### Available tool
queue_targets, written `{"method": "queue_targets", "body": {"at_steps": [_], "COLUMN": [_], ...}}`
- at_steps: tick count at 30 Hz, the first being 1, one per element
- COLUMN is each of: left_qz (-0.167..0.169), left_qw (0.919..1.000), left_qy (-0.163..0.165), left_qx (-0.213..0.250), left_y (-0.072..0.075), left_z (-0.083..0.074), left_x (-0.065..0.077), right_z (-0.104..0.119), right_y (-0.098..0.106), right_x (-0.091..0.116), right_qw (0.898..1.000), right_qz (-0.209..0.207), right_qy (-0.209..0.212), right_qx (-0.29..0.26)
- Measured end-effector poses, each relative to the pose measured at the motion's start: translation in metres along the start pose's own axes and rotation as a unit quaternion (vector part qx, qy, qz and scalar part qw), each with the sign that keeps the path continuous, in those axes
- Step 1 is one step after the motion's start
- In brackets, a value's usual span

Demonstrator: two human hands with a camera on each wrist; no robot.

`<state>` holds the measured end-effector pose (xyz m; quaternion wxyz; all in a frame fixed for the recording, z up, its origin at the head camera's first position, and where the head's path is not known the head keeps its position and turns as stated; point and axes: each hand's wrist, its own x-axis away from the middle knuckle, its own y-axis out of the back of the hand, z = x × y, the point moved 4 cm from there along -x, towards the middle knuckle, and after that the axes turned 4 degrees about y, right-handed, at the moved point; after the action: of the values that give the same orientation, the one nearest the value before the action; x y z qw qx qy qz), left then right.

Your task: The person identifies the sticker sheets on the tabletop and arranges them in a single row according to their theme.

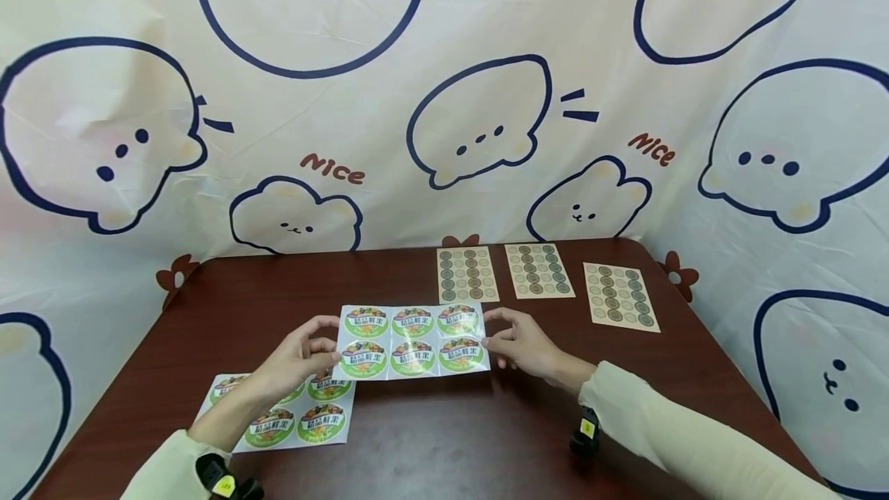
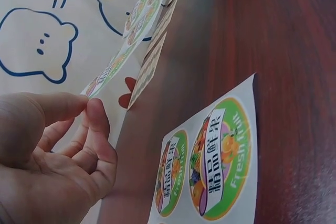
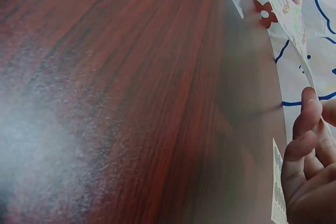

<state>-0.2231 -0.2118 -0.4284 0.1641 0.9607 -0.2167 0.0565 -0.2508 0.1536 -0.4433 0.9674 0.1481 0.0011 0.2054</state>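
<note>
Both hands hold up a sheet of round fruit stickers (image 1: pixel 413 340), its green-edged labels facing the head camera. At its left edge, my left hand (image 1: pixel 300 357) pinches the sheet between thumb and fingers, as the left wrist view shows from the side. My right hand (image 1: pixel 526 343) pinches the opposite edge, and in the right wrist view the sheet runs away from its fingertips. A second sheet of fruit stickers (image 2: pixel 207 166) lies on the table beneath my left forearm, which covers part of it. The raised sheet overlaps one corner of it in the head view.
Three beige sheets of small round stickers lie along the back right: a left one (image 1: pixel 467 274), a middle one (image 1: pixel 539 270) and a right one (image 1: pixel 621 296). The dark wooden table (image 1: pixel 444 438) meets a cartoon-printed cloth (image 1: pixel 389 130) behind it and at both sides.
</note>
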Motion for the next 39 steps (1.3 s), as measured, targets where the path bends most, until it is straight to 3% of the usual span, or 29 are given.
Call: {"method": "queue_targets", "body": {"at_steps": [4, 12, 23, 31, 39], "left_qz": [-0.002, 0.009, 0.026, 0.032, 0.032], "left_qw": [1.0000, 0.9997, 0.9995, 0.9990, 0.9993], "left_qy": [0.003, -0.024, -0.007, -0.018, -0.002], "left_qx": [0.003, -0.005, 0.014, 0.025, -0.018], "left_y": [-0.004, -0.012, -0.024, -0.033, -0.039], "left_z": [-0.003, 0.000, 0.010, 0.012, 0.013], "left_x": [0.003, 0.006, 0.003, 0.002, 0.004], "right_z": [-0.001, -0.011, -0.019, -0.028, -0.030], "right_y": [0.000, 0.001, 0.001, 0.000, -0.003], "right_x": [0.003, 0.008, 0.019, 0.025, 0.029], "right_qw": [1.000, 1.000, 1.000, 0.999, 0.999], "right_qz": [0.006, 0.011, 0.023, 0.031, 0.044], "right_qy": [-0.001, -0.002, 0.000, 0.001, -0.007], "right_qx": [-0.003, 0.004, 0.015, 0.024, 0.022]}}
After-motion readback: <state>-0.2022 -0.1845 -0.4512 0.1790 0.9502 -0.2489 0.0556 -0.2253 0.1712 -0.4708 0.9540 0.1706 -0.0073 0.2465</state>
